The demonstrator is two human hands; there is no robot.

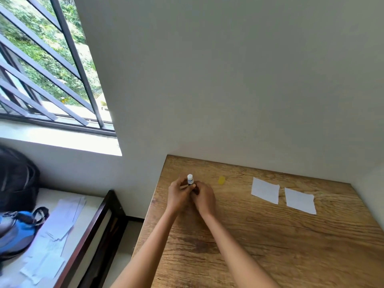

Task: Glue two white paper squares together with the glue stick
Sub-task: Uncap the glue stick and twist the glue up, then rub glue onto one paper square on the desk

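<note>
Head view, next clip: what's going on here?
A person holds a glue stick upright in both hands, left hand and right hand, over a wooden table. Its yellow cap lies on the table nearby. Two white paper squares lie side by side to the right, apart and untouched.

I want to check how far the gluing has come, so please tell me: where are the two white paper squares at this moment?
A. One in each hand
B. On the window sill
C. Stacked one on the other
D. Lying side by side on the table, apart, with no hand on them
D: the left paper square and the right paper square lie flat on the table with a gap between them, while the left hand and right hand both hold the glue stick.
</note>
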